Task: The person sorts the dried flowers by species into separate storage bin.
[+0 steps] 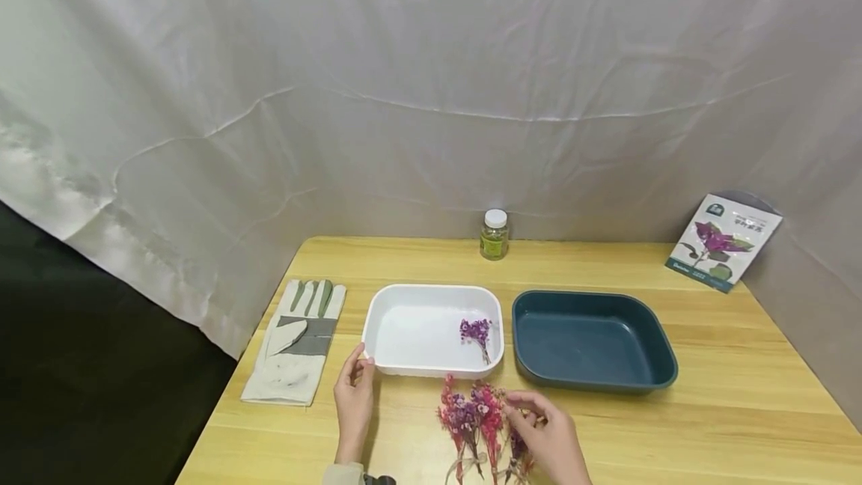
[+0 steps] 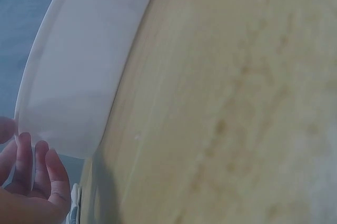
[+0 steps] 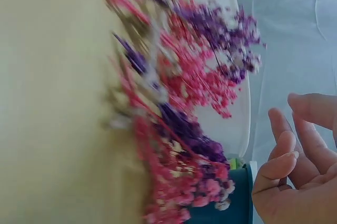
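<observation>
My left hand (image 1: 355, 395) pinches the front left corner of a white tray (image 1: 411, 369) between thumb and fingers; the left wrist view shows the fingertips at the rim. Inside that tray, on its right side, lies a small purple dried-flower bunch (image 1: 475, 331). Several pink and purple dried-flower bunches (image 1: 481, 412), tied with pale ribbon, lie on the table in front of it. Over the right end of these bunches is my right hand (image 1: 548, 432). In the right wrist view its fingers are loosely bent, apart from the flowers (image 3: 205, 84), and hold nothing.
A dark teal tray (image 1: 663, 365) stands right of the white one. A white-and-grey work glove (image 1: 289, 380) lies at the left edge. At the back are a lidded jar (image 1: 494, 238) and, at right, a flower-seed packet (image 1: 723, 242) leaning against the grey curtain (image 1: 431, 156).
</observation>
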`<state>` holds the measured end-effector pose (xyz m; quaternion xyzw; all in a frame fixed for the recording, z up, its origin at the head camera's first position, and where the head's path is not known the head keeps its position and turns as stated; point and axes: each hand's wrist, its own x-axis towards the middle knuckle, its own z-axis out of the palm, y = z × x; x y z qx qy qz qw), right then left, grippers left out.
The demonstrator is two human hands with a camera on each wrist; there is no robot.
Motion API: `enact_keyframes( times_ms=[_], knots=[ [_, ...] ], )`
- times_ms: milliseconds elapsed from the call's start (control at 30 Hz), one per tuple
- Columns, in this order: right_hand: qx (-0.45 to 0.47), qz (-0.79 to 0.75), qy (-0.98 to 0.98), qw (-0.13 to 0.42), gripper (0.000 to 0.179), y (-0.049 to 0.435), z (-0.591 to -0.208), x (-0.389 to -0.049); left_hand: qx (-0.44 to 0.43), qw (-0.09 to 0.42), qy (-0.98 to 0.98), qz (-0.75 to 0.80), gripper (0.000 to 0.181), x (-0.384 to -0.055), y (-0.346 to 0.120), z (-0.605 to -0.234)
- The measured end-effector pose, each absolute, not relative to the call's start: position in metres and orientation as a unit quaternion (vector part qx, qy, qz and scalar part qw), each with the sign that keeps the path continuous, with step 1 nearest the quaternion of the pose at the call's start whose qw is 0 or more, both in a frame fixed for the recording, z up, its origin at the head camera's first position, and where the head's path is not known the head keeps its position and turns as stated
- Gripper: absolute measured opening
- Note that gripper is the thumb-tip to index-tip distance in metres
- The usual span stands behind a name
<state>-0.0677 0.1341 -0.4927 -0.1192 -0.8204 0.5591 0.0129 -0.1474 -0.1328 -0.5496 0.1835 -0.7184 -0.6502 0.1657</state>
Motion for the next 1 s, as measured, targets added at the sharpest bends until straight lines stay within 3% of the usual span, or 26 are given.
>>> enact_keyframes(
  times_ms=[267,533,1000],
  knots=[
    [-0.207,0.553,-0.805,-0.06,0.031,0.139,-0.514,-0.036,0.182,0.165,-0.716,-0.653,0.036,-0.15,-0.133,-0.549],
    [-0.184,0.557,-0.802,-0.113,0.048,0.15,-0.545,-0.029,0.173,0.173,-0.714,-0.656,0.036,-0.148,-0.132,-0.547],
    [-0.156,0.443,-0.882,-0.039,0.025,0.133,-0.539,-0.032,0.178,0.171,-0.713,-0.656,0.036,-0.146,-0.132,-0.548]
  ],
)
